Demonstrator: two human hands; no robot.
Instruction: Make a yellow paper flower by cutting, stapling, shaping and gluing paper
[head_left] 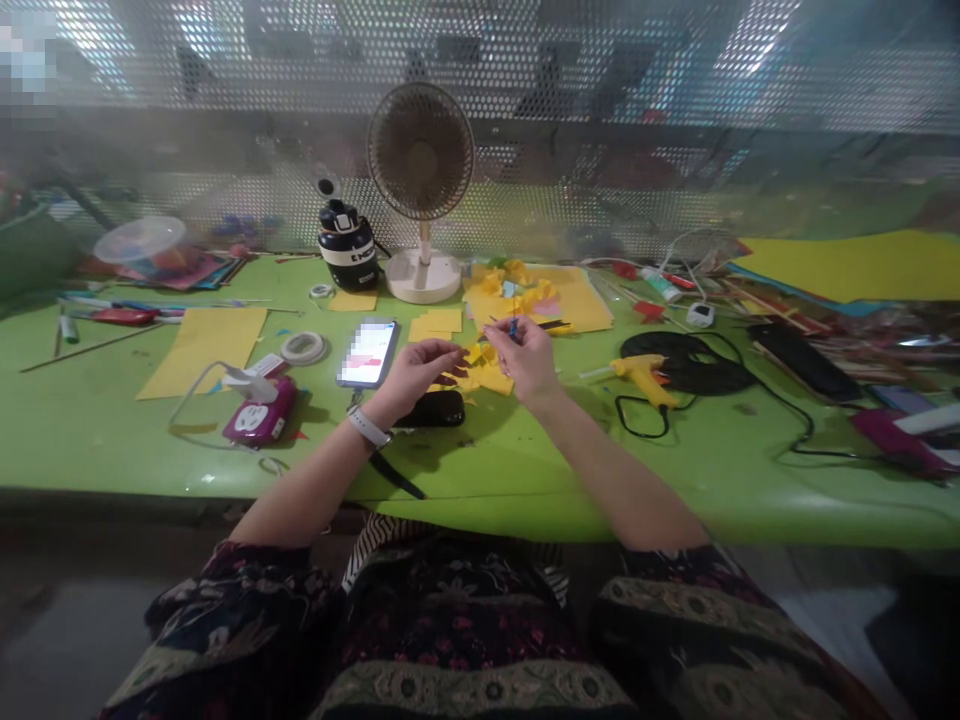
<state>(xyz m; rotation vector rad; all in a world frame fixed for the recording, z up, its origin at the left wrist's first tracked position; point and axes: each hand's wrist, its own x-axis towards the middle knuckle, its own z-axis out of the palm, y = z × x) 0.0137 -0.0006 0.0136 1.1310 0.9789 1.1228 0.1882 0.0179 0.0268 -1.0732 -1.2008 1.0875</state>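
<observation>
My left hand (424, 375), a white band on its wrist, is held above the table with thumb and fingers drawn together. Whether a bit of yellow paper sits at its fingertips, I cannot make out. My right hand (531, 362) is closed around a small blue-handled tool (514, 328) whose kind is unclear. Cut yellow paper pieces (491, 375) lie below and between the hands. Yellow paper flowers (517, 285) rest on a yellow-orange sheet (589, 300) just beyond. Under my left hand is a black oblong object (442, 409).
Around the green table (540, 470) are a lit phone (367, 352), tape roll (303, 348), purple power strip (259, 412) and white fan (424, 275). A black bottle (349, 250) stands behind. To the right lie a yellow glue gun (643, 376) and black coiled disc (697, 365).
</observation>
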